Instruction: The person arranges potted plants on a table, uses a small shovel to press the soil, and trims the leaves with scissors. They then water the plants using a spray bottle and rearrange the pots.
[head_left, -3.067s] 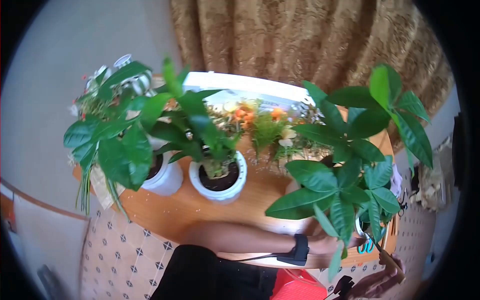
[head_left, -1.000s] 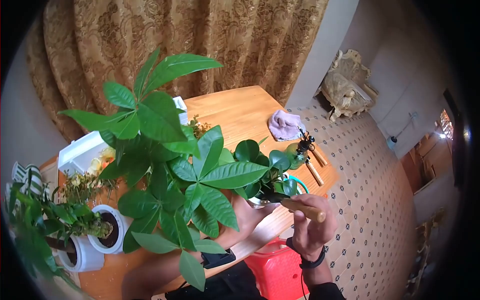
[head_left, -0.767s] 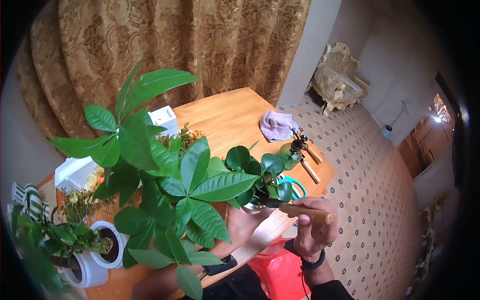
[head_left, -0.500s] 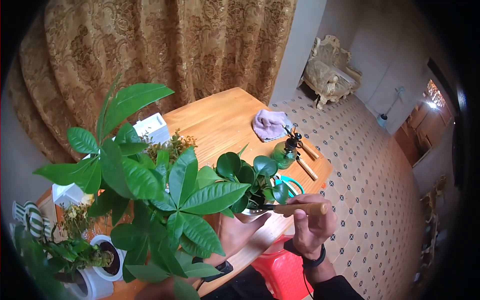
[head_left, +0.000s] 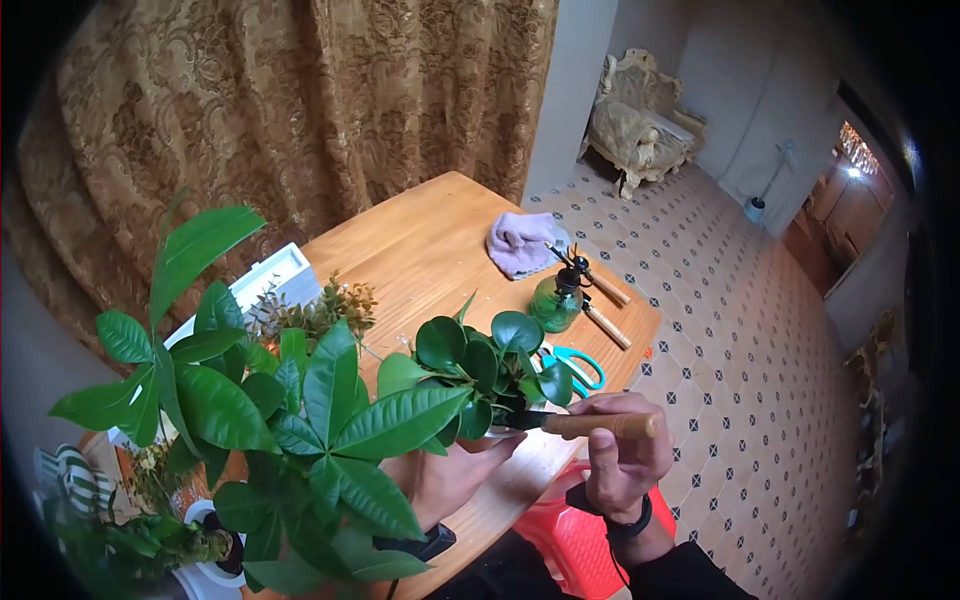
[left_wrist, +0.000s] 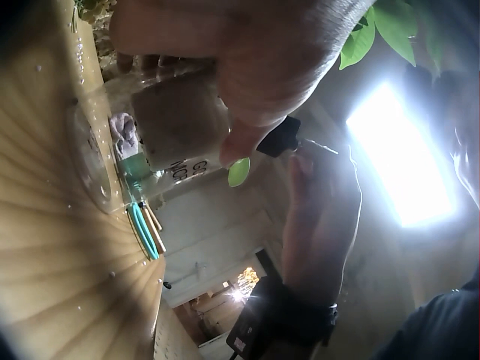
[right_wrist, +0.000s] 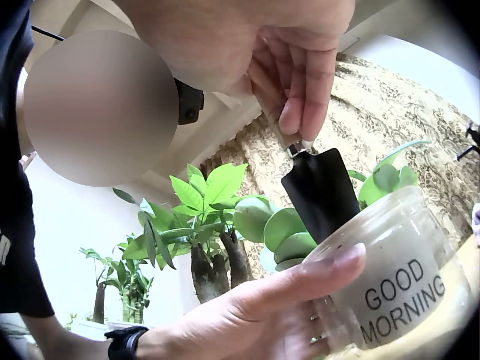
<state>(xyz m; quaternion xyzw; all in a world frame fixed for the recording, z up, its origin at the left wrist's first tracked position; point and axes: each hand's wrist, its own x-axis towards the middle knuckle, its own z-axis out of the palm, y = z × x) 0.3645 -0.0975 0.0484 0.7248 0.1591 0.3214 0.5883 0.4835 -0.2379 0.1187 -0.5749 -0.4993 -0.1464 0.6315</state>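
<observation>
My right hand (head_left: 630, 465) grips the wooden handle (head_left: 600, 425) of a small black trowel, whose blade (right_wrist: 325, 191) reaches into the mouth of a clear jar lettered "GOOD MORNING" (right_wrist: 401, 289). Round-leaved greenery (head_left: 480, 365) stands at the jar's mouth. With thumb and fingers round its side, my left hand (right_wrist: 255, 315) holds the jar, which looks tilted in the right wrist view. In the head view large leaves (head_left: 330, 450) of a taller plant partly cover the left hand (head_left: 450, 480). The soil inside the jar cannot be made out.
Beside the jar lie teal-handled scissors (head_left: 580, 370), a green spray bottle (head_left: 555, 303), two wooden-handled tools (head_left: 608, 328) and a lilac cloth (head_left: 522, 245). White pots (head_left: 205, 575) and a white box (head_left: 275, 280) are at left. A red stool (head_left: 585, 540) stands below the table edge.
The head view has swung right, away from the white pots. The trowel, earlier angled across the right hand, now lies nearly level with its blade at the jar's mouth. The left hand still holds the jar.
</observation>
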